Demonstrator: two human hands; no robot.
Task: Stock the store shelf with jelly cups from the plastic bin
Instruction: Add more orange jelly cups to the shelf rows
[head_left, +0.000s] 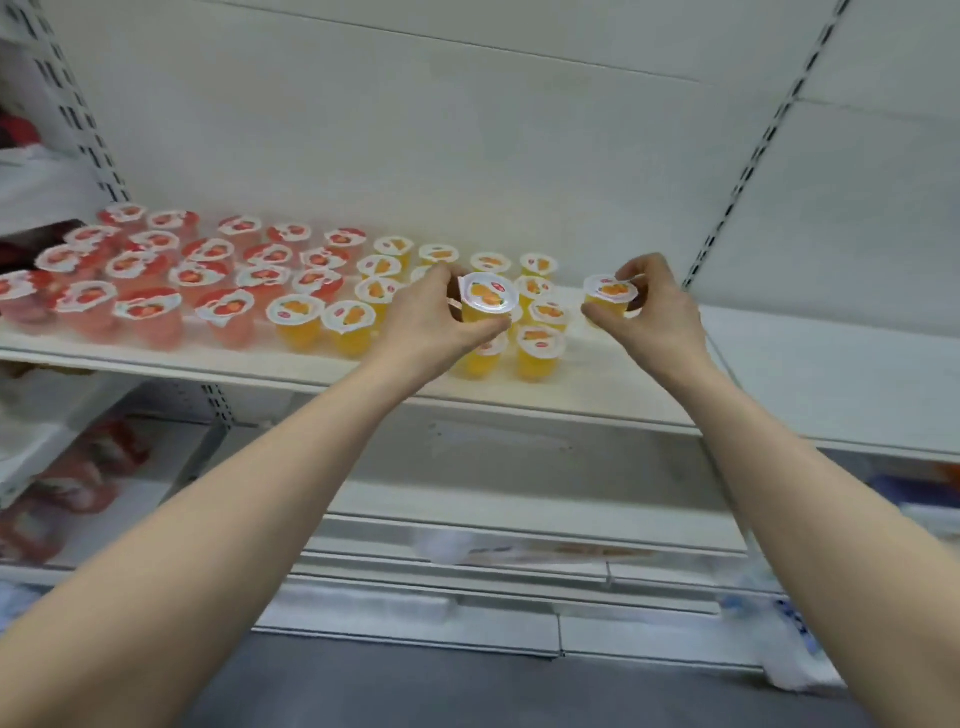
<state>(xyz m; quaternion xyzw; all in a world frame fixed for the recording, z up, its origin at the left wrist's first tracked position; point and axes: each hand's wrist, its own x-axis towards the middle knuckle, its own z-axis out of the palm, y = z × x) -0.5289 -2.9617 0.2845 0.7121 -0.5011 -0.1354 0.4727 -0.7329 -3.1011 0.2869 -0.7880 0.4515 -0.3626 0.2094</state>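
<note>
Arms outstretched over shelf; left hand grip holds orange cup, right hand grip holds second cup.

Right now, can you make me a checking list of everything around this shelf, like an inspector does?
Surface: white shelf, with a bare strip along its front and bare space at its right end.
Job's things: red jelly cups crowd the left and orange jelly cups fill the middle, all lids up; plastic bin not in view.
Clutter: blurred red packs on a lower shelf at the left.
Hands: left hand grips an orange cup above the standing ones. Right hand grips a second orange cup at the group's right edge; cannot tell whether it touches the shelf.
Cables: nothing seen.
Surroundings: white back panel, slotted uprights, more shelves below.
</note>
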